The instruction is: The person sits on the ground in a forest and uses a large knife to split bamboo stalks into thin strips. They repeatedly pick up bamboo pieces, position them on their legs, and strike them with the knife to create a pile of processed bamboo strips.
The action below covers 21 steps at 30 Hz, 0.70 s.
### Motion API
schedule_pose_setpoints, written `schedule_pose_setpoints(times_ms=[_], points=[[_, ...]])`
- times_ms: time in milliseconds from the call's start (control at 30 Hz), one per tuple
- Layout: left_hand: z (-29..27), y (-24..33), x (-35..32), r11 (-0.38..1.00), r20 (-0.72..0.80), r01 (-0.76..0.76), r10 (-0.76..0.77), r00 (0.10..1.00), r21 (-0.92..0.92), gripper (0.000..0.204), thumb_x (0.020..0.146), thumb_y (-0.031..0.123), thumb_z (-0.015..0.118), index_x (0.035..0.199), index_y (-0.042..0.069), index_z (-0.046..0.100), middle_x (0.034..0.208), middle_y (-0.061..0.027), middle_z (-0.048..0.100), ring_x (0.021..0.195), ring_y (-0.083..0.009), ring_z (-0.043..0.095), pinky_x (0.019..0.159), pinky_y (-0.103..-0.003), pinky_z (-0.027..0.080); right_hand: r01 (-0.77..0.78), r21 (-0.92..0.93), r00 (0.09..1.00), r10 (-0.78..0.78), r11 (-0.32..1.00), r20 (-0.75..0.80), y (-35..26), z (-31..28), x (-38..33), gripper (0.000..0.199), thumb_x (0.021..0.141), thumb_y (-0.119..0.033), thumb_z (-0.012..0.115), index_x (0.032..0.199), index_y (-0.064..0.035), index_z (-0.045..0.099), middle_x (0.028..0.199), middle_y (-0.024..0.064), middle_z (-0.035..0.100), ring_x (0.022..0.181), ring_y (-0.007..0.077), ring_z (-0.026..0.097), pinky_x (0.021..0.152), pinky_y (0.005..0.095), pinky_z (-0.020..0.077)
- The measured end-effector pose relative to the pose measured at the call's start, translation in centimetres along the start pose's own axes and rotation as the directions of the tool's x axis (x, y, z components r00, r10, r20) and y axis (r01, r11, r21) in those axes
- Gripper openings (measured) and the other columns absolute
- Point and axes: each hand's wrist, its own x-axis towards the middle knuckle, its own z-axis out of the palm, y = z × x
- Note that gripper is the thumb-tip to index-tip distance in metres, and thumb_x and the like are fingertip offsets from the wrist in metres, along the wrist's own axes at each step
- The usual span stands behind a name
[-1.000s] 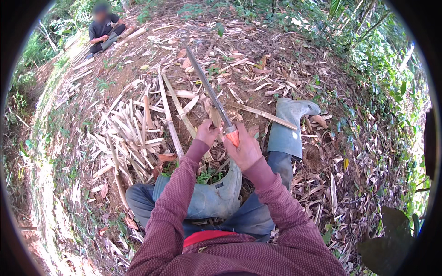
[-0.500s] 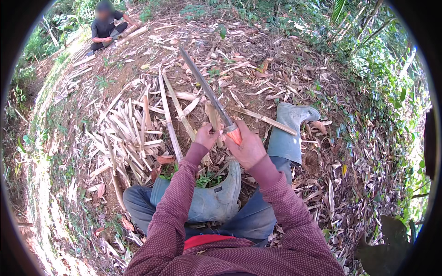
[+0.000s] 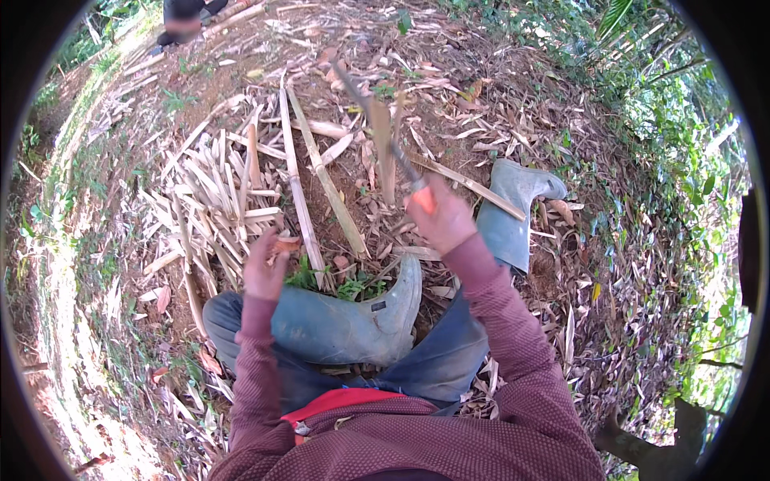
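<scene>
Left hand has come off the bamboo piece, fingers spread; right hand clenches machete, split seemingly unfinished, split sticks piled alongside.

No lettering, number or sign can be read. The only label-like mark is a small dark rectangular patch on the nearer rubber boot, just off the middle of the view toward 6 o'clock; it is too small and blurred to make out any writing on it.
</scene>
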Motion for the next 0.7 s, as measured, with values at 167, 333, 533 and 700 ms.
schedule_pose_setpoints(times_ms=[167, 333, 533, 700], points=[[-8.1, -3.9, -7.1, 0.891, -0.177, 0.107, -0.031, 0.984, 0.441, 0.039, 0.079, 0.01, 0.062, 0.117, 0.007, 0.054, 0.104, -0.0136, 0.061, 0.097, -0.0287, 0.059, 0.085, -0.038, 0.047, 0.034, 0.29, 0.999, -0.031, 0.956, -0.017, -5.4, -5.2, 2.9, 0.027, 0.083, -0.018, 0.058, 0.102, -0.0021, 0.048, 0.066, 0.0202, 0.057, 0.058, 0.0384, 0.058, 0.052, 0.0427, 0.043], [-7.8, -5.1, -7.5, 0.67, -0.14, 0.095, 0.013, 0.99, 0.737, 0.036, 0.078, 0.015, 0.061, 0.113, 0.008, 0.056, 0.101, -0.011, 0.06, 0.098, -0.0295, 0.055, 0.091, -0.039, 0.04, -0.147, -0.107, 0.988, 0.15, 0.983, 0.02, 8.0, 7.7, 3.5, 0.046, 0.078, -0.038, 0.058, 0.106, -0.003, 0.05, 0.084, 0.0269, 0.061, 0.081, 0.0444, 0.059, 0.073, 0.0504, 0.047], [-8.3, -5.1, -7.7, 0.719, -0.182, 0.137, -0.014, 0.983, 0.682, 0.027, 0.077, 0.015, 0.059, 0.103, 0.009, 0.059, 0.099, -0.0095, 0.06, 0.1, -0.0293, 0.053, 0.092, -0.04, 0.038, -0.023, 0.209, 0.996, 0.041, 0.978, -0.08, 1.4, -0.3, 5.8, 0.035, 0.082, -0.027, 0.061, 0.105, -0.004, 0.049, 0.079, 0.016, 0.061, 0.066, 0.0285, 0.061, 0.061, 0.0348, 0.0486], [-8.4, -4.7, -8.5, 0.684, -0.208, 0.181, -0.044, 0.977, 0.707, 0.024, 0.079, 0.014, 0.057, 0.102, 0.007, 0.059, 0.098, -0.0102, 0.06, 0.1, -0.0288, 0.053, 0.092, -0.04, 0.037, 0.254, 0.591, 0.952, -0.091, 0.765, -0.292, -8.0, -6.3, 7.0, 0.009, 0.088, -0.012, 0.056, 0.091, -0.0069, 0.049, 0.065, -0.0037, 0.047, 0.051, 0.002, 0.042, 0.042, 0.0177, 0.0337]])
